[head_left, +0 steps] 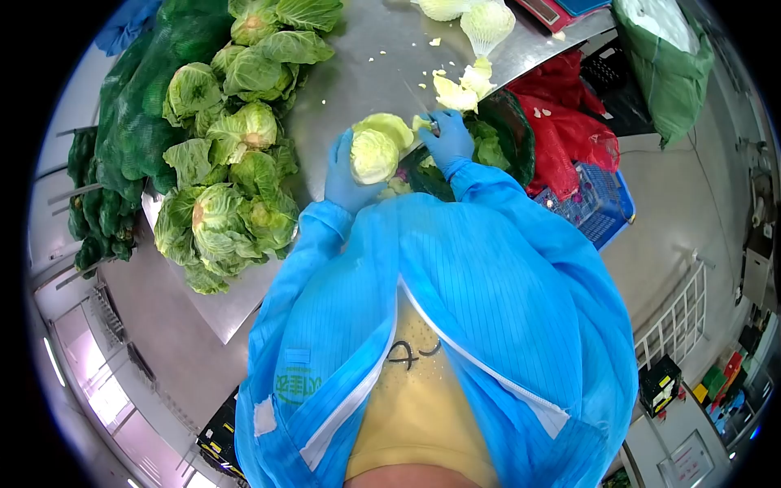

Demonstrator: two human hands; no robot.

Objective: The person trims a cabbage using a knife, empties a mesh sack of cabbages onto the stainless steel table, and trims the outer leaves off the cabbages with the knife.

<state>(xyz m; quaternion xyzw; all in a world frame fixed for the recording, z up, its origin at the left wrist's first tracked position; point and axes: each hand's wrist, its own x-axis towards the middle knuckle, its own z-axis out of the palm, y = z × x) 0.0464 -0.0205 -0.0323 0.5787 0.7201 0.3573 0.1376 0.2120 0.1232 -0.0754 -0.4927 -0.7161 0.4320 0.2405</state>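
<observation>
My left hand (345, 175), in a blue glove, is wrapped round the side of a pale, trimmed cabbage (374, 156) close to my body. A loose light-green leaf (388, 127) curls away from the cabbage's far side. To the right, my right hand (451, 141), also gloved in blue, is closed. A small dark and shiny part shows at its fingers, but what it grips is mostly hidden. A pale scrap of leaf (421, 123) is beside those fingertips. Green leaves (488, 145) lie in a dark green mesh bag (521, 134) just right of this hand.
Whole green cabbages (224, 220) are heaped along the table's left side, beside full green mesh sacks (134, 134). Pale cabbages (488, 28) and leaf scraps (455, 93) lie on the steel table (350, 73). Red mesh bags (561, 122) and a blue crate (606, 207) stand at right.
</observation>
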